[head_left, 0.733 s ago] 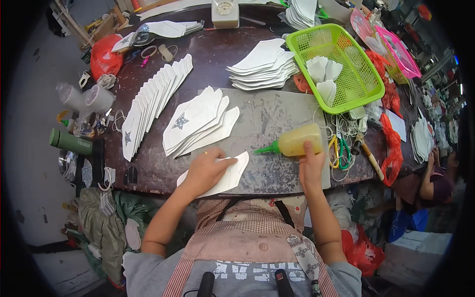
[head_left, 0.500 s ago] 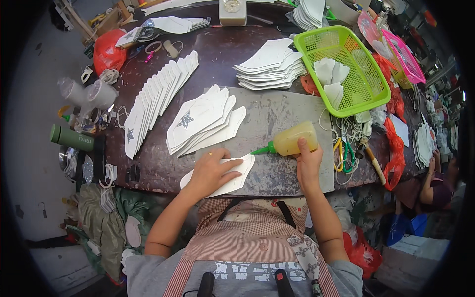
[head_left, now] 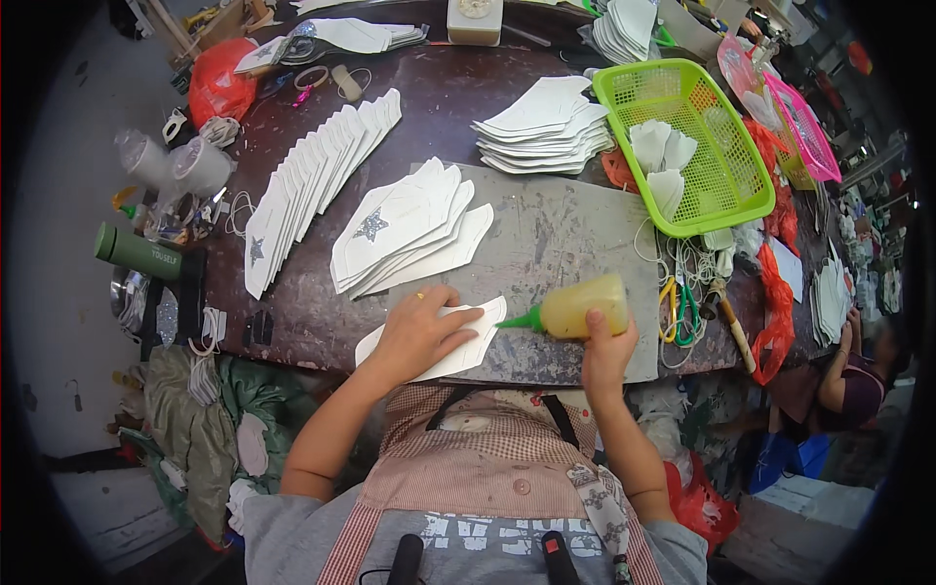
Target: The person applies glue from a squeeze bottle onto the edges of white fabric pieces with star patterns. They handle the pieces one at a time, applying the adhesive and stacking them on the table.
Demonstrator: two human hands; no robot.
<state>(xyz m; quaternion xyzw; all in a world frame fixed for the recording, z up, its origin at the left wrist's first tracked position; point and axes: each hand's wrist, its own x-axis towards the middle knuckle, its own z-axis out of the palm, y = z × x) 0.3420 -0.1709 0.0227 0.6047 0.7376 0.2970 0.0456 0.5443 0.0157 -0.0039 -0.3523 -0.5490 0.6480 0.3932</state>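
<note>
My left hand (head_left: 426,331) lies with its fingers spread on a white cut piece (head_left: 468,356) at the near edge of the table, pressing it down. My right hand (head_left: 609,353) is closed round a squeeze bottle (head_left: 583,304) of yellowish liquid. The bottle is tilted on its side, its green nozzle (head_left: 523,320) pointing left at the right edge of the white piece. Whether the tip touches the piece, I cannot tell. Just beyond my left hand lies a fanned stack of white pieces (head_left: 414,229), the top one bearing a glittery star.
A grey board (head_left: 546,234) lies under the work. Farther off are a fanned row of white pieces (head_left: 317,190), another stack (head_left: 541,127) and a green basket (head_left: 721,200). At right lie scissors (head_left: 687,312) and a wooden-handled tool (head_left: 738,336); at left, a green flask (head_left: 136,253).
My right hand has moved the bottle slightly down, so its nozzle has gone from the piece's top right corner down along its right edge. The left hand keeps its place on the piece.
</note>
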